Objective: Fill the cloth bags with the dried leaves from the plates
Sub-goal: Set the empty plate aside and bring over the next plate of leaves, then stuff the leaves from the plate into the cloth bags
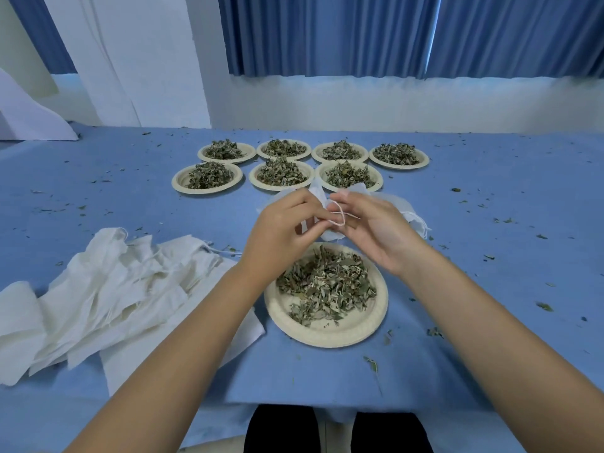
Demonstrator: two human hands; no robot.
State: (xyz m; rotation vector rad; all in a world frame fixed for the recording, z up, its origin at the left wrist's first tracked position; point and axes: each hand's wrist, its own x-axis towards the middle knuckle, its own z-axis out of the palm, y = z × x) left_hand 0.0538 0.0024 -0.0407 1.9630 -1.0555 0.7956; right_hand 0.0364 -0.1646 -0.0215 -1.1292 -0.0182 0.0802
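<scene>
Operator: Drawstring (338, 216) step, by my reading. Left hand (284, 227) pinches the cloth bag (318, 195) at its neck, fingers curled. Right hand (376, 230) pinches the string loop between thumb and fingertip. Both are held in the air above the far rim of the near plate (327, 333).

Observer: Bag filled or not?

Operator: Cannot tell; the hands hide most of it. The dried leaves (327, 282) lie heaped on the near plate. The spare bags (114, 282) lie in a pile on the worktop (490, 289), left of the plate.

Observer: Advice for the step?

Operator: Keep the neck pinched firmly in one hand and let the other work the loop alone. Stay over the plate, so anything spilled lands there and not on the cloth. Pull the string evenly; it looks thin and may snag.

Observer: Pose?

Operator: Forearms enter from the lower corners and converge. Backs of both hands face the camera, fingertips nearly touching at the loop.
</scene>
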